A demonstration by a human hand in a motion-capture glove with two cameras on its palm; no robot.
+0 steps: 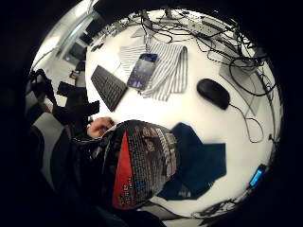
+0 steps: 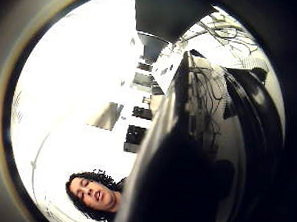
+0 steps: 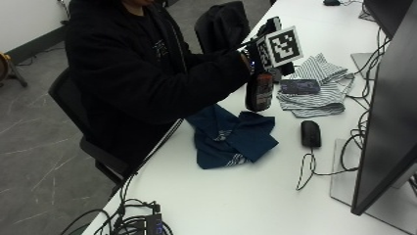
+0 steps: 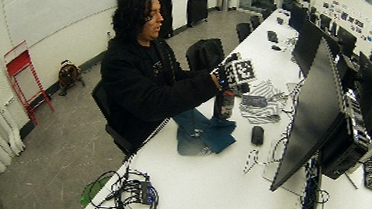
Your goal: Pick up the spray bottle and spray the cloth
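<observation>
The gloved right hand grips the spray bottle by its top, holding it upright above the table, just beside the crumpled dark blue cloth, seemingly ready to spray it.

Spray bottle: glossy, smooth body, printed red-and-black label. Blue cloth: soft matt fabric, creased and rumpled. Striped cloth: thin woven fabric, matt, folded. Surface: smooth white finish with slight sheen. Mouse: smooth black plastic, faintly glossy. Keyboard: matt black plastic. Phone: glossy face. Right hand: matt black glove fabric.
</observation>
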